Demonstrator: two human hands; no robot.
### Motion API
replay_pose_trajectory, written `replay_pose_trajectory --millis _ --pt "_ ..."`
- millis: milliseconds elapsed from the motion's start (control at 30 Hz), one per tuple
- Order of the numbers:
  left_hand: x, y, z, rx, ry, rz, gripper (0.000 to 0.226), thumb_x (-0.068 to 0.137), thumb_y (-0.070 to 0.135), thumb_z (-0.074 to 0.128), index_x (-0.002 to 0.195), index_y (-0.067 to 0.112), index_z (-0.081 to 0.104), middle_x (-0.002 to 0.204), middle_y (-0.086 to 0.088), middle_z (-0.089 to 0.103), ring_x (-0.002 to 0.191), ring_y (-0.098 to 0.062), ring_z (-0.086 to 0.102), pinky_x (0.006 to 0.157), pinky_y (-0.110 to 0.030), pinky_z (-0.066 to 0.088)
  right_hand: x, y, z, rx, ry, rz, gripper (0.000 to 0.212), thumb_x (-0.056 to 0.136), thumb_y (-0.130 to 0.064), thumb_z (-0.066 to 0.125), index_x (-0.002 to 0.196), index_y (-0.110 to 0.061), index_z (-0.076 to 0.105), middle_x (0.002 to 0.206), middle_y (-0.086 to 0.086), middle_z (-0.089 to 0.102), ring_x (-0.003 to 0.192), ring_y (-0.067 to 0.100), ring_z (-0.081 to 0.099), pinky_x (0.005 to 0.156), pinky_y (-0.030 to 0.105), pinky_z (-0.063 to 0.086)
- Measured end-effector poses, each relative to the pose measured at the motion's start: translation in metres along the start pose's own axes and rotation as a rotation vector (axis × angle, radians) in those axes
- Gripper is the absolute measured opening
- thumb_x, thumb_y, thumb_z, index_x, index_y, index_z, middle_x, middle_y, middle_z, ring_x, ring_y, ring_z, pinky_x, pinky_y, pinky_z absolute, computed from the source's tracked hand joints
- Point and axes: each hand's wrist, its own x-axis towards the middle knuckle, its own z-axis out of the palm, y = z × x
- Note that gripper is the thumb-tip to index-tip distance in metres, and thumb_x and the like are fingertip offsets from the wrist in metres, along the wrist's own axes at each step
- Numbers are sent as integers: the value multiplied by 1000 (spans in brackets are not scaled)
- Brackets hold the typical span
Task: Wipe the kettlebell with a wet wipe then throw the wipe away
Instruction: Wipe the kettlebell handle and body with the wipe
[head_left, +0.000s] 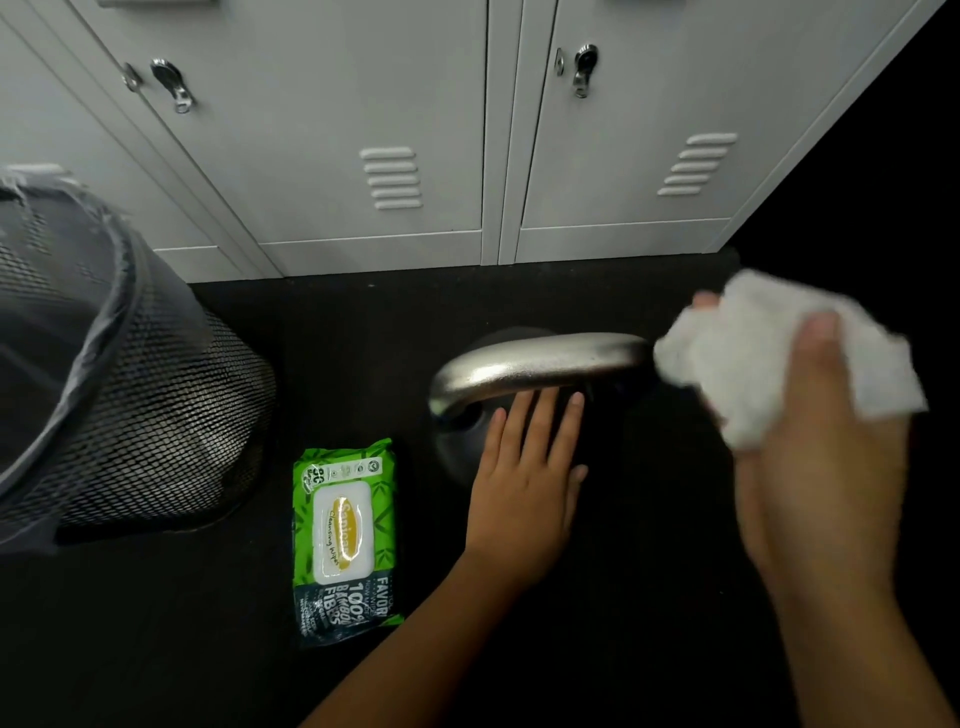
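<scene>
Right hand (821, 467) occupies the lower right of the view, raised above the floor and closest to the lens. It grips a crumpled white wet wipe (753, 358): the thumb lies across the front of the wipe, and one fingertip shows past its upper left edge. The remaining fingers are hidden behind the bunched material. The left edge of the wipe meets the right end of the kettlebell handle (540, 364). Left hand (524, 467) reaches in from the bottom centre with the forearm angled up and to the right. Its fingers are straight and slightly spread, the palm faces down, and it holds nothing. It rests flat on the dark kettlebell (457, 452), with the fingertips reaching up to the underside of the handle. Just beside the left hand, to its left, a green pack of wipes (343, 540) lies flat on the black floor (156, 623), white flip lid facing up and closed. The kettlebell stands on the floor between the pack and the right hand; its body is black and hard to separate from the floor, while the handle is bare silver metal running left to right. A black mesh bin (130, 395) with a dark liner stands at the left, apart from the pack. Grey metal lockers (363, 130) line the back, doors closed, each with a vent panel and a metal latch.
</scene>
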Motion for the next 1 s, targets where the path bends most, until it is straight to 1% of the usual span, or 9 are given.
replay_pose_trajectory --millis 67,167,233,333,433,567,667,867,1000 --pt "-1 2 -6 -46 -49 21 62 94 38 42 148 17 23 152 -12 31 143 -30 19 117 -43 10 7 -2 18 -480 -250 -259 52 90 -56 44 128 -22 53 117 -11 61 102 -2 58 99 23 45" --pt "-12 -4 -4 -192 -160 -43 62 82 21 63 136 4 39 139 -20 47 131 -31 42 113 -40 28 1 11 56 -1324 -662 -493 87 74 -83 11 117 -22 57 118 1 58 114 20 50 115 49 23" --pt "-18 -9 -3 -275 -326 -62 55 82 15 66 133 4 47 140 -14 49 125 -14 48 109 -22 32 -11 17 84 -1457 -697 -586 94 74 -83 5 100 -16 65 105 8 65 107 27 55 113 52 23" --pt "-12 -9 2 -133 -208 -10 53 81 30 70 129 14 54 131 -8 56 122 -21 51 105 -35 36 -13 37 96 -1361 -546 -831 63 93 -58 25 76 -15 68 77 5 68 79 26 61 99 49 38" --pt "-3 -3 1 -156 -82 44 46 82 29 62 124 11 55 126 -15 59 124 -34 49 110 -45 30 26 52 54 -1167 -335 -905 37 97 -34 34 84 -21 66 77 -1 66 75 20 60 93 43 42" --pt "-1 1 -3 -6 -62 -12 59 95 40 38 148 18 26 152 -10 32 143 -27 17 117 -40 3 61 77 6 -138 -283 144 32 102 -31 35 92 -24 65 84 -9 68 83 3 64 79 27 46" --pt "0 1 1 16 -62 -11 60 96 40 37 150 18 21 154 -10 27 144 -26 13 118 -41 2 77 99 5 30 -223 456 19 98 -25 44 109 -19 59 93 -2 65 91 16 63 72 24 48" --pt "-2 2 2 36 -60 -5 59 97 40 35 150 18 20 155 -10 24 145 -26 10 118 -40 -1 87 52 9 -267 -526 326 22 97 -28 47 81 -18 57 73 -7 61 66 3 59 57 16 46" --pt "-1 2 4 46 -55 -2 59 96 39 36 149 18 23 154 -11 27 144 -27 13 118 -40 -1 48 75 8 -141 -302 0 36 103 -30 30 90 -21 63 83 -12 67 78 -6 62 68 8 46"
